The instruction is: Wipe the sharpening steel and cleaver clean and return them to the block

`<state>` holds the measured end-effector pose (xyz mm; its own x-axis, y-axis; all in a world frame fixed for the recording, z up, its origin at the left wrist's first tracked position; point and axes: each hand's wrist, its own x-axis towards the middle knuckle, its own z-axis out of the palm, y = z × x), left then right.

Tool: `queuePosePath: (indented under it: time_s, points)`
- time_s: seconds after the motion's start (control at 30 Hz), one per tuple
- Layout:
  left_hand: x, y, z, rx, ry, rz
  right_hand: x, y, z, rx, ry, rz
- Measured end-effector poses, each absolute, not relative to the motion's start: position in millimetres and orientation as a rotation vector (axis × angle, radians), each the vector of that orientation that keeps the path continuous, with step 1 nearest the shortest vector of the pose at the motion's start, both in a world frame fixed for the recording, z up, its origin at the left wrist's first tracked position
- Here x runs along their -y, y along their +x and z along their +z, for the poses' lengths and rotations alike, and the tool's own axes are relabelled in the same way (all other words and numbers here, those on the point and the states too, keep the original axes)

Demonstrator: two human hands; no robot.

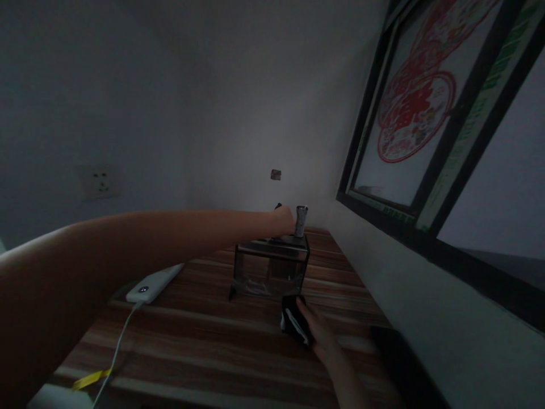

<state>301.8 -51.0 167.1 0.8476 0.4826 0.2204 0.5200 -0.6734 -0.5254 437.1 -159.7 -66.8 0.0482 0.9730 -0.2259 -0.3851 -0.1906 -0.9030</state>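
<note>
My left arm stretches across the dim view to a small glass tank (269, 271) on a striped wooden table (204, 341). My left hand (284, 221) is closed around a grey upright fitting (301, 220) at the tank's top right rim. Lower down, my right hand (318, 335) grips a small black object with white stripes (293, 321) just in front of the tank.
A white power bank (154, 283) with a cable (117, 349) lies left of the tank. A wall socket (97, 182) is on the left wall. A dark-framed window with a red paper cutting (415, 102) fills the right. A dark flat item (404, 363) lies by the right wall.
</note>
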Motion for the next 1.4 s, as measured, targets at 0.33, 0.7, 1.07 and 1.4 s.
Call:
queuePosePath:
  time_s: [0.33,0.7,1.07,1.4]
  points:
    - [97,297,202,0.651,-2.390,0.123,160,438,-66,0.724,-1.118,1.458]
    - [173,246,166,0.546,-2.806,-0.613,158,439,-72,0.741,-1.105,1.453]
    - [136,229,-51,1.435,-3.393,-0.992,167,429,-63,0.757,-1.133,1.440]
    - [140,220,-63,1.933,-3.722,-1.636,169,398,-53,0.634,-1.139,1.576]
